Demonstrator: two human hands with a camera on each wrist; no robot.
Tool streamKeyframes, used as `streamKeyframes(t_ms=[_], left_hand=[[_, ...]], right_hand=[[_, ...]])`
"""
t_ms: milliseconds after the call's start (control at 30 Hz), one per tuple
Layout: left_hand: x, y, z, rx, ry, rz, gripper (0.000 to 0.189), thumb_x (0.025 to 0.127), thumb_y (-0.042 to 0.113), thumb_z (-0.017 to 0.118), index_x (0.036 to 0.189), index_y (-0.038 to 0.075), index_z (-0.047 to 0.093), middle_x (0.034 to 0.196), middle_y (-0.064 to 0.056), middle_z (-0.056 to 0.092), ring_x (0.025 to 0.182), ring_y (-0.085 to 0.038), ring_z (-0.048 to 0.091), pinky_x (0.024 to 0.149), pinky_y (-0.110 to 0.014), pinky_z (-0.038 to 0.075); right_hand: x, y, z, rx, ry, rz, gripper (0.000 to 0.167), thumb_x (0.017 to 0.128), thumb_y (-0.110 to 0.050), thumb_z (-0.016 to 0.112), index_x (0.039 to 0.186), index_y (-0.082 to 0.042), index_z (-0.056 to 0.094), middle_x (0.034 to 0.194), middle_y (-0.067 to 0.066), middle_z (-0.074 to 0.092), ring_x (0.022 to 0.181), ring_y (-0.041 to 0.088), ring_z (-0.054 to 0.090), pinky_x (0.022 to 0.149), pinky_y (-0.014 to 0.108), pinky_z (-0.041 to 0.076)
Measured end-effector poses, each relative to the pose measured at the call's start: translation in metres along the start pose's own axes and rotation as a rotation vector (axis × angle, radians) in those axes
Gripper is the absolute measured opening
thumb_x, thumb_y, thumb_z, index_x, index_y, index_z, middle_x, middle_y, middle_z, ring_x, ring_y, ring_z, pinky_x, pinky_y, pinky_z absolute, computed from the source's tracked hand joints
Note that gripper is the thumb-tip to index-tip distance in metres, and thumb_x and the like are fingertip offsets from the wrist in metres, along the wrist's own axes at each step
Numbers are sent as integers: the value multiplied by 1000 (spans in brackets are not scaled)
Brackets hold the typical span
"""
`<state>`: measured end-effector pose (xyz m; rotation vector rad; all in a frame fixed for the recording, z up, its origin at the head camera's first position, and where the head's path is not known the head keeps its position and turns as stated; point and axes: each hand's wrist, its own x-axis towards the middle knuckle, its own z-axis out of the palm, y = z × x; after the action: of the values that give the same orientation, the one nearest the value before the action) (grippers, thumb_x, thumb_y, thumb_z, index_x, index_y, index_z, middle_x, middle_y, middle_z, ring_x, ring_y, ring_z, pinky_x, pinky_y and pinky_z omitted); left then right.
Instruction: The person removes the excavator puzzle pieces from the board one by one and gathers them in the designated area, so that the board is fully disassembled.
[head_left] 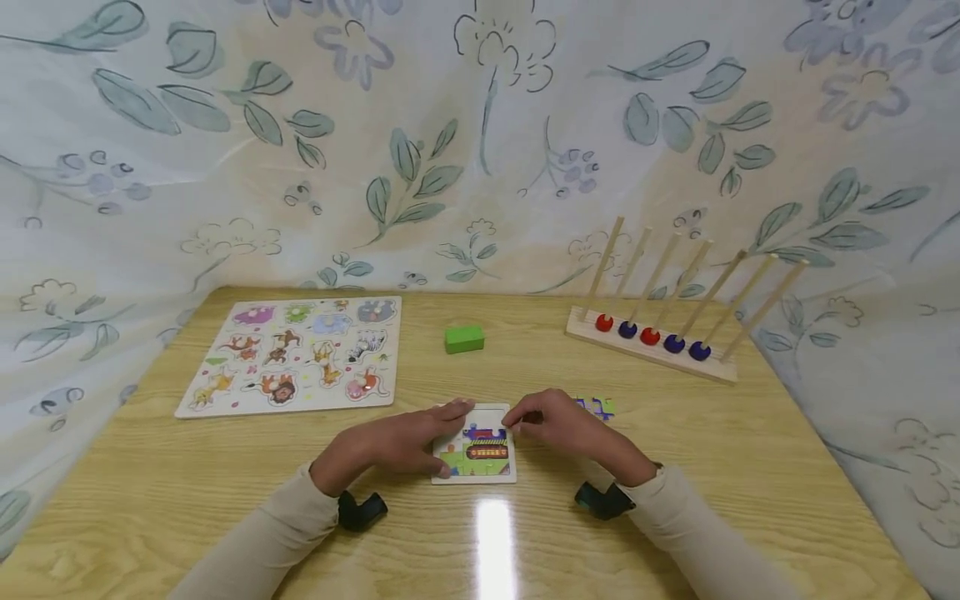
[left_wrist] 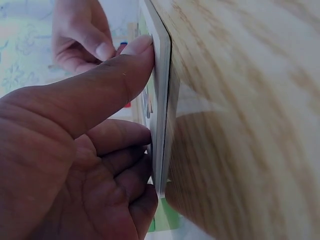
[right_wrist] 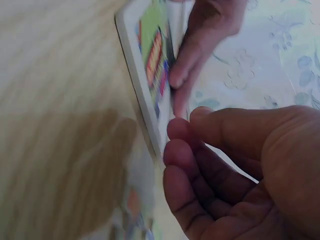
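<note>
A small jigsaw puzzle in a white frame [head_left: 489, 478] lies on the table, its lower part filled with green, red and blue pieces. My left hand [head_left: 401, 440] rests on its left side; in the left wrist view the thumb [left_wrist: 100, 92] presses its face and the other fingertips touch near the edge. At the frame's right side is my right hand [head_left: 551, 423], thumb and index finger bent close together. The right wrist view shows these curled fingers [right_wrist: 182, 192] by the frame, but whether a piece sits between the tips is hidden.
Loose puzzle pieces [head_left: 602, 407] lie right of my right hand. A green block [head_left: 464, 339] stands behind the frame. An animal puzzle board [head_left: 258, 357] is at the back left. At the back right, a wooden rack [head_left: 652, 354] bears upright rods with red and blue beads.
</note>
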<state>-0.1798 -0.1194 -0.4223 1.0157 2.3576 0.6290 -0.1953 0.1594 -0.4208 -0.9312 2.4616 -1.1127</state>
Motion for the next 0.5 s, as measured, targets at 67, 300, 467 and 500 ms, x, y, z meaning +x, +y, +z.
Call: streamKeyframes(t_ms=[67, 300, 467, 500], left_hand=[[1, 1, 0, -7, 1, 2, 82, 91, 24, 70, 154, 3, 22, 162, -4, 9, 147, -23, 9, 115, -42, 20], [0, 5, 0, -17, 4, -7, 83, 90, 22, 71, 154, 3, 22, 162, -5, 10, 146, -24, 10, 115, -42, 20], [-1, 7, -3, -16, 4, -10, 81, 91, 21, 71, 154, 2, 23, 162, -5, 11, 146, -25, 12, 114, -43, 22], [-1, 7, -4, -17, 3, -6, 81, 91, 21, 70, 153, 2, 23, 162, -5, 11, 146, -25, 12, 114, -43, 22]], right_hand=[[3, -1, 5, -7, 1, -2, 17, 91, 3, 63, 101, -5, 75, 100, 1, 70, 87, 10, 60, 74, 24, 51], [9, -9, 17, 2, 15, 6, 17, 91, 2, 63, 101, -5, 75, 99, 0, 70, 89, 10, 61, 75, 25, 51], [14, -14, 18, -5, 49, 8, 16, 91, 1, 64, 101, -6, 75, 99, -2, 69, 87, 9, 59, 74, 25, 50], [14, -15, 18, -4, 53, 12, 16, 91, 1, 64, 101, -6, 75, 99, -2, 69, 87, 9, 59, 74, 25, 50]])
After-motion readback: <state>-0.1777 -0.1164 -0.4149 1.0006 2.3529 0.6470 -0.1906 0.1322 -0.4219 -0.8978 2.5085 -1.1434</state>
